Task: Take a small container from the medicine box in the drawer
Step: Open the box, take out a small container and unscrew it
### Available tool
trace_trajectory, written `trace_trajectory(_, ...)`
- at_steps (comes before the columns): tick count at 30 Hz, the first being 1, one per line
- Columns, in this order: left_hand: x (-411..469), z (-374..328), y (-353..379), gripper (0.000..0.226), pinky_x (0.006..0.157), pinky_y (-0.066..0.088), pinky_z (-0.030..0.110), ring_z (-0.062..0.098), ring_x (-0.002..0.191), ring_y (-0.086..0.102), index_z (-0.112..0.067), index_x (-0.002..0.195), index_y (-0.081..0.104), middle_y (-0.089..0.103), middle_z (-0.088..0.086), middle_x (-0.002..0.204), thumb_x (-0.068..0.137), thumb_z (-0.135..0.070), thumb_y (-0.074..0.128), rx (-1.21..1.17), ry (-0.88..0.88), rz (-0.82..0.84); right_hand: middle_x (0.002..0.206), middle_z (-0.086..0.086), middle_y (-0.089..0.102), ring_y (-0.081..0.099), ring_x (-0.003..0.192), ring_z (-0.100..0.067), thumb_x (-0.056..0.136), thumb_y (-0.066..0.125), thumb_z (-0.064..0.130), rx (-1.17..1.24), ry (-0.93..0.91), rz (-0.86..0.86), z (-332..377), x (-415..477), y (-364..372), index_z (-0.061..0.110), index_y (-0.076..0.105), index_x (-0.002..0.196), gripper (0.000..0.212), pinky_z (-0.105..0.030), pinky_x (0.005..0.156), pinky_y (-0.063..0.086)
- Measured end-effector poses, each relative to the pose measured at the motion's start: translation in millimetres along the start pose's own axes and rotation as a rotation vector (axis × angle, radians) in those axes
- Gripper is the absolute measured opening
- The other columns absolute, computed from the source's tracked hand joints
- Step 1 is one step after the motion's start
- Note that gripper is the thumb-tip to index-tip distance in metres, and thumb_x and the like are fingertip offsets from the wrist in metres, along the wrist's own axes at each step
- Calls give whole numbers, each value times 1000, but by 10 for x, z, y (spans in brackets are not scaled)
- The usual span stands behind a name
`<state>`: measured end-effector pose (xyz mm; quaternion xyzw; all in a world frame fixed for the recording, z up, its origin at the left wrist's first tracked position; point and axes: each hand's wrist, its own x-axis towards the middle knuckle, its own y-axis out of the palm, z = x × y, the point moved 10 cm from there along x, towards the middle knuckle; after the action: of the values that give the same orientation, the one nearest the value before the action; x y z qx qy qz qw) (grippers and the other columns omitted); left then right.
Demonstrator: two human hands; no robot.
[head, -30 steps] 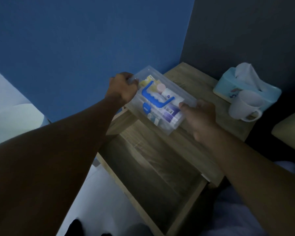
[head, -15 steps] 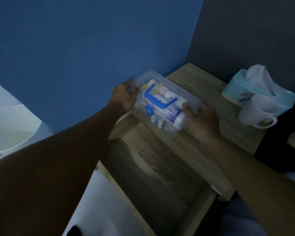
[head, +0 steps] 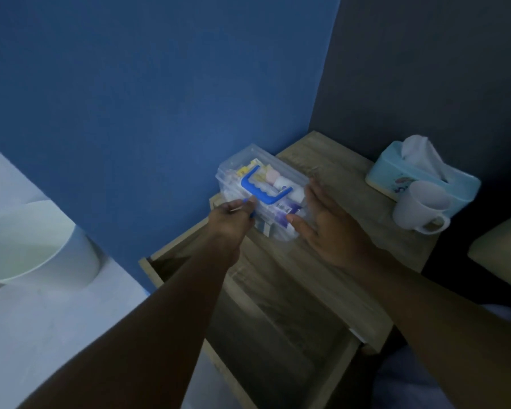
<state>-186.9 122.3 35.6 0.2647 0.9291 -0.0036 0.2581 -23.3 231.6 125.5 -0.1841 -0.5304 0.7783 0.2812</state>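
My left hand [head: 229,221] has its fingers [head: 250,202] pinched closed on the near left edge of the medicine box [head: 263,196], at what looks like a small blue latch, though the dim light blurs it. My right hand [head: 322,228] lies open and flat against the box's right end, thumb touching its front corner. The clear box sits on the tabletop [head: 331,172], lid shut, its blue handle [head: 263,190] folded flat over the bottles and packets inside. Below it the drawer [head: 278,335] stands pulled out. Further right a tissue box [head: 401,172] stands with a white mug [head: 419,208] just in front. A pale bin [head: 36,246] sits on the floor to the left, by the blue wall [head: 160,98].
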Motion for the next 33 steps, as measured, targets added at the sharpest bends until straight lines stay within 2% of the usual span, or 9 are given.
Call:
trace_trajectory(3,-7,11,-24,31,74,62,32,19,80,71,-7,94,70,73,7,88,73,-24,84,-58,-28,-28,168,-2,7,7,155,-16,99,41,55,-3,18,-28,-3,2,-1,13,16,159,77,-35,121,20)
trace_trajectory(7,-3,40,-55,35,70,60,25,15,82,71,-3,101,71,73,7,93,73,-18,85,-151,-43,-24,168,-3,11,6,155,-17,98,43,55,11,27,-42,-14,23,39,13,17,159,78,-36,121,22)
trace_trajectory(12,-10,94,-163,21,79,62,35,20,87,74,-8,105,74,74,8,97,84,-14,73,-94,-49,-60,167,-1,14,9,155,-15,96,45,57,25,28,-59,-48,37,-2,15,22,158,79,-33,120,20)
trace_trajectory(16,-45,37,-165,39,86,59,39,19,95,69,-13,131,61,69,5,118,92,-17,63,229,132,-15,168,-3,12,10,155,-19,83,55,71,-36,55,8,-41,80,26,14,15,159,103,-44,122,25)
trace_trajectory(19,-103,-70,-16,47,64,50,18,5,84,61,-21,146,44,62,-3,123,100,-29,46,610,295,71,169,-3,5,5,155,-19,71,69,73,-90,75,64,-63,100,81,13,8,159,123,-44,123,22)
trace_trajectory(25,-214,-107,107,57,63,34,7,-7,75,47,-19,151,26,57,5,133,99,-27,46,942,394,204,168,-6,7,5,155,-21,73,72,65,-156,83,38,-39,100,56,12,12,159,118,-42,123,24)
trace_trajectory(27,-207,-140,91,58,79,37,14,0,97,55,-14,151,26,53,9,141,98,-27,47,999,406,201,168,-6,10,11,155,-22,72,73,65,-167,107,61,-13,118,21,12,16,158,116,-44,122,27)
trace_trajectory(29,-190,-155,68,62,96,38,29,23,129,49,-10,153,22,42,13,151,97,-27,46,1089,390,193,167,-3,17,21,152,-23,69,77,64,-118,130,66,-5,128,-61,15,24,156,114,-43,120,32)
trace_trajectory(33,-227,-209,117,69,117,25,37,31,148,23,-7,156,9,17,15,163,97,-20,44,1203,394,224,153,-1,47,46,138,-21,72,80,47,123,76,-23,53,113,-345,23,39,152,93,-39,110,44)
